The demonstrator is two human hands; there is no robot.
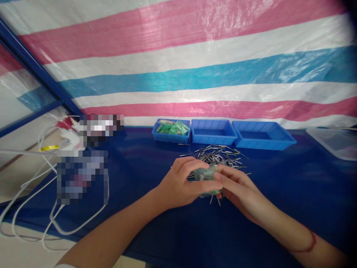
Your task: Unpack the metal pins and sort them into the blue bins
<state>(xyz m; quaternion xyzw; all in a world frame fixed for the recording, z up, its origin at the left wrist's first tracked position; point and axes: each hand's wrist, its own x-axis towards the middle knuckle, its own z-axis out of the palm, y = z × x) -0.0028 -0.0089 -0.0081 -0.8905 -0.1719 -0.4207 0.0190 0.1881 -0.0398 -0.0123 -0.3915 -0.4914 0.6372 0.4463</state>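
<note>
Between my two hands is a small clear plastic bag (pixel 205 175) with green on it; what it contains is too blurred to make out. The fingers and thumb of my left hand (pixel 185 178) close on its left side. My right hand (pixel 237 186) grips the opposite side, with its thumb on the front. Just beyond and beneath the hands lies a loose pile of thin metal rods (pixel 220 154), like small drill bits, partly hidden by my fingers. A few of these rods poke out below the bag.
Along the back stand a blue bin (pixel 170 140) of green-marked bags and two further blue bins, the middle one (pixel 214 139) and the right one (pixel 264 143). A clear plastic lid or tray (pixel 334 145) lies far right. White cables (pixel 80 230) loop across the left side.
</note>
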